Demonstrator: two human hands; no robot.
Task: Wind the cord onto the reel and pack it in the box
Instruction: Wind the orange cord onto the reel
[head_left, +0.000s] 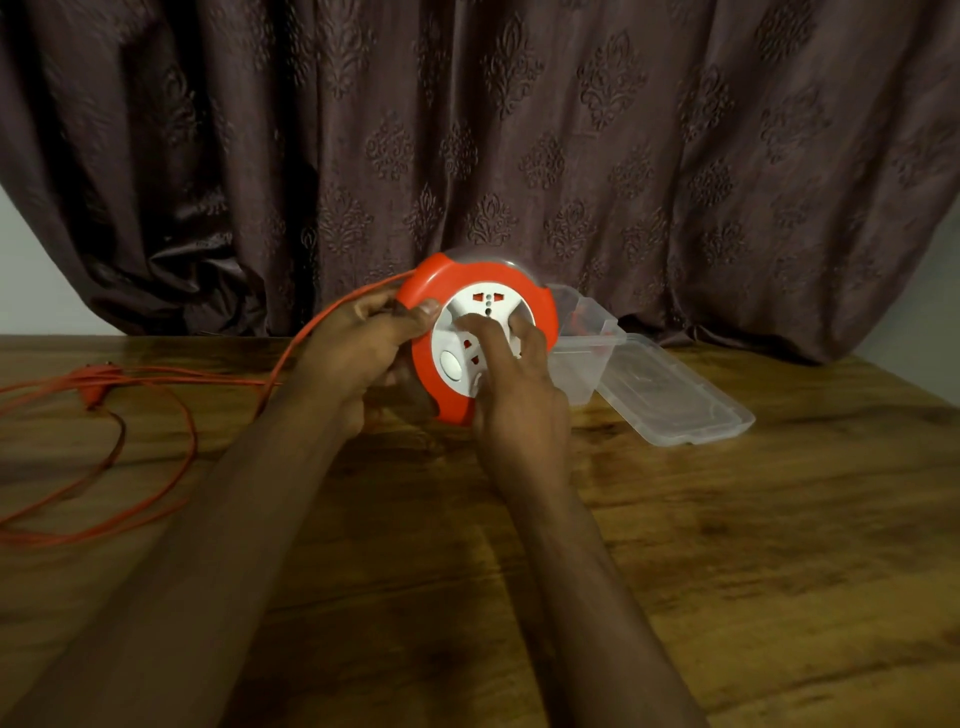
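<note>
A round orange reel (498, 283) with a white socket face is held tilted above the wooden table. My left hand (363, 345) grips its left rim, thumb on the orange edge. My right hand (511, 387) presses its fingers on the white centre face. The orange cord (171, 382) runs from the reel's left side down to the table and lies in loose loops at the left, with its plug (93, 395) among them. A clear plastic box (582, 353) stands just behind the reel on the right, partly hidden by it, its lid (670, 395) flipped open flat.
A wooden table (675, 571) fills the lower view. A dark patterned curtain (519, 130) hangs close behind the table's far edge. The table's right corner (883, 374) falls away near the box lid.
</note>
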